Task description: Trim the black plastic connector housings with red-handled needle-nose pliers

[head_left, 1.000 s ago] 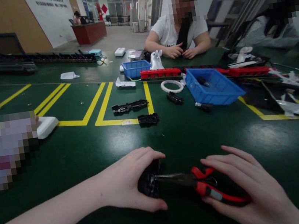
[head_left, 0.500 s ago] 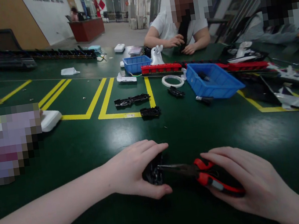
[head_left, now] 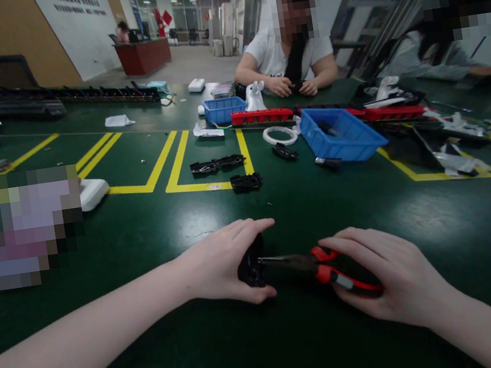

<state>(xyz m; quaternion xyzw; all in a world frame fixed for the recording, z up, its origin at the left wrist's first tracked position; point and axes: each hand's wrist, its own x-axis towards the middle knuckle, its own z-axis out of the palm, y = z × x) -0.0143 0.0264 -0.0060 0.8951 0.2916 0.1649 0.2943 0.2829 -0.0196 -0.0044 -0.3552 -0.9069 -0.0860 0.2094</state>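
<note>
In my left hand [head_left: 227, 266] is a small black plastic part [head_left: 252, 267], held between the thumb and fingers just above the green table [head_left: 197, 361]. My right hand [head_left: 381, 274] grips a pair of needle-nose pliers [head_left: 325, 265] by its red and black handles. The tips of the pliers reach to the right side of the black part and seem to touch it. Whether the jaws pinch anything there is too small to tell. My palm hides the left side of the part.
Black plastic pieces [head_left: 218, 164] lie ahead, near a white ring roll [head_left: 280, 136] and a blue bin [head_left: 341, 134]. Behind them runs a red strip [head_left: 263, 115], with another blue bin [head_left: 223, 111]. A white box [head_left: 94, 193] stands left. A person [head_left: 287, 62] sits across the table.
The view has shifted slightly, and both hands, the black part and the pliers appear a little higher. Both holds stay the same. The person opposite has lowered their hands.
</note>
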